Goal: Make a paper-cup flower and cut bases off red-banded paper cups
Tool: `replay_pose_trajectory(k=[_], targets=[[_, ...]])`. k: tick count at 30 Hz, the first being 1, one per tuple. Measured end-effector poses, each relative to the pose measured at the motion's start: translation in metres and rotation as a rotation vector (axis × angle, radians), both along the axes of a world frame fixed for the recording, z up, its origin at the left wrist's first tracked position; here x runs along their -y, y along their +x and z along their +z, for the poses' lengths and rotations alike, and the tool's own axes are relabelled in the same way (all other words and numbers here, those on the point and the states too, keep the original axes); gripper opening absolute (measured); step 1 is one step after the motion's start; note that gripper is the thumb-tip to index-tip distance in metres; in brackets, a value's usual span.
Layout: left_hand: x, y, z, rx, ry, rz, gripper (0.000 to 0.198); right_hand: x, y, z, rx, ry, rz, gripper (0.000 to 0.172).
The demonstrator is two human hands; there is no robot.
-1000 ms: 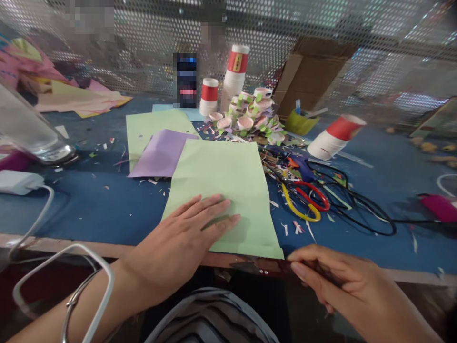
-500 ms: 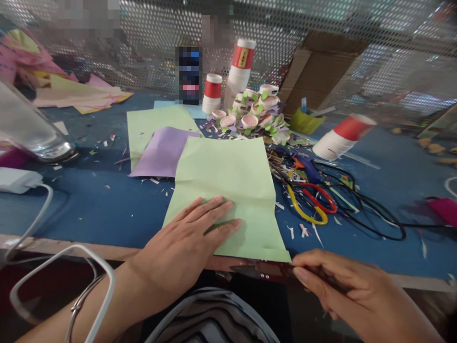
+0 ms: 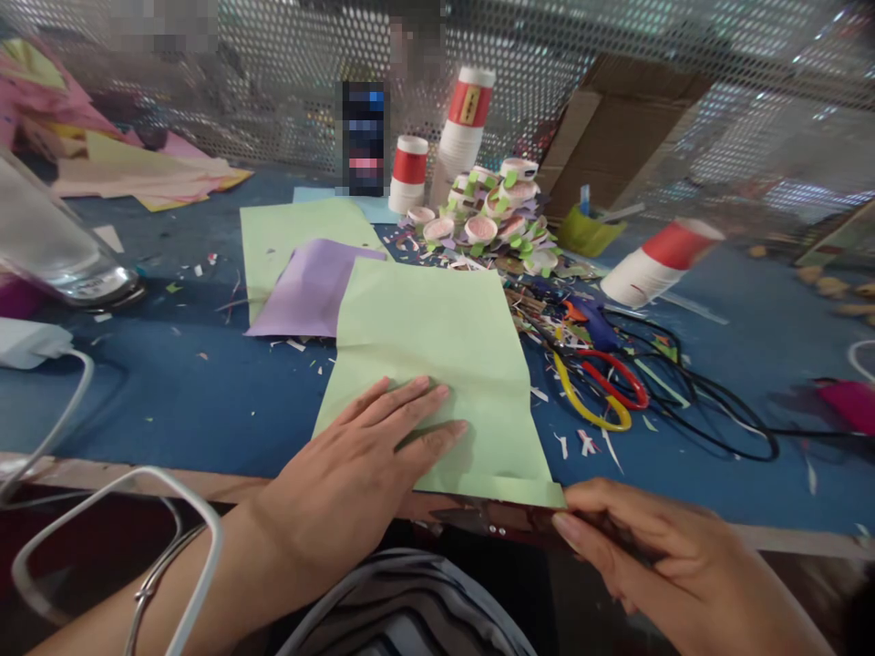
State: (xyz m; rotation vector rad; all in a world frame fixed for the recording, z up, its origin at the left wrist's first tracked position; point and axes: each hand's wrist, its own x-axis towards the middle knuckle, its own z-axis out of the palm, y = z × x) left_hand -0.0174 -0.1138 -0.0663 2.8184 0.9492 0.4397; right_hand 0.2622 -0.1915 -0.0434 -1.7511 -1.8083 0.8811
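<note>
A light green sheet of paper [image 3: 437, 337] lies across the front of the table, with a narrow strip folded over along its near edge. My left hand [image 3: 375, 446] rests flat on the sheet's lower left, fingers spread, holding it against the table. At the sheet's near right corner, my right hand [image 3: 656, 556] is closed with thumb and forefinger pinched. From those fingers a dark, pointed knife [image 3: 498, 529] with two shiny rivets extends left beneath the folded edge. Much of it blends into shadow. Purple paper [image 3: 307, 290] and another green sheet [image 3: 273, 228] lie behind.
Scissors [image 3: 594, 392] with red and yellow handles lie to the right among black cable and paper scraps. Behind stand paper cups [image 3: 408, 173] and a heap of decorated small cups [image 3: 482, 228]. A glass [image 3: 82, 255] and white cable [image 3: 116, 483] are at left.
My right hand and the knife have shifted slightly left relative to the table. The folded strip at the near right corner shows a little wider. My left hand stays in place.
</note>
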Motion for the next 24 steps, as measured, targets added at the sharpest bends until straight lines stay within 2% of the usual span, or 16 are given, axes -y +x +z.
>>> replay_pose_trajectory(k=[3,10,14,18,24], targets=[[-0.002,0.001,-0.001,0.001,0.001,-0.002,0.052,0.0,0.001,-0.001,-0.001,0.005,0.027,0.023],[0.005,-0.005,0.005,-0.018,0.003,0.009,0.043,0.003,-0.004,0.001,-0.016,-0.013,-0.073,0.026],[0.014,-0.02,0.011,0.1,0.051,0.087,0.028,0.004,-0.003,0.002,-0.027,-0.014,-0.077,0.026],[0.019,-0.029,0.015,0.135,-0.012,0.155,0.012,0.004,-0.003,0.002,-0.023,-0.012,-0.094,0.026],[0.016,-0.019,0.015,0.181,-0.074,0.127,0.017,0.007,0.001,0.001,-0.005,0.008,-0.117,0.029]])
